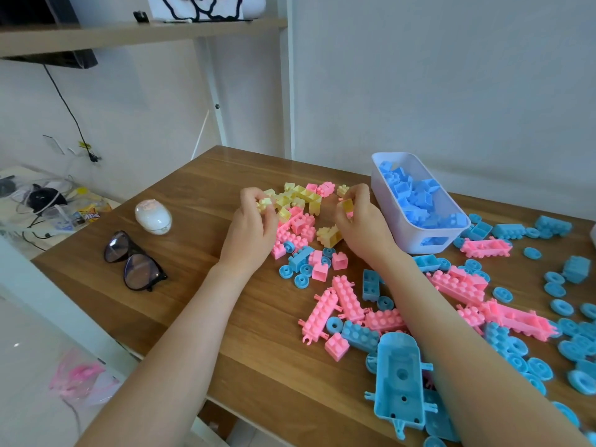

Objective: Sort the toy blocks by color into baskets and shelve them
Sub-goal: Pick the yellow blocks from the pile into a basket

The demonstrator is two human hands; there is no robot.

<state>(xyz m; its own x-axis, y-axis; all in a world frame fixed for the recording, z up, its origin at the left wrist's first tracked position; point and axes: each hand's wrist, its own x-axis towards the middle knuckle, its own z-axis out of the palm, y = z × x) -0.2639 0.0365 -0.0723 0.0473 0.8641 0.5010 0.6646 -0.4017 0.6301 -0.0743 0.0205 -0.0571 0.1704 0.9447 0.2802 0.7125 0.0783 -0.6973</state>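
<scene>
A heap of yellow blocks point(304, 197) lies at the middle back of the wooden table point(180, 253), mixed with pink ones point(300, 225). My left hand point(251, 227) pinches a small yellow block point(265, 203) at the heap's left side. A second yellow block point(347, 205) is pinched in my right hand point(361, 224) at the heap's right side. A white basket point(416, 233) holding blue blocks point(416, 198) stands just right of my right hand. Long pink blocks point(346, 300) and blue wheels point(562, 306) are scattered over the near and right table.
Black-framed glasses point(134, 261) and a white computer mouse point(153, 217) lie on the table's left part. A large blue toy chassis point(400, 385) lies near the front edge. A shelf point(142, 32) hangs above at the back left. Cables clutter a lower surface at far left.
</scene>
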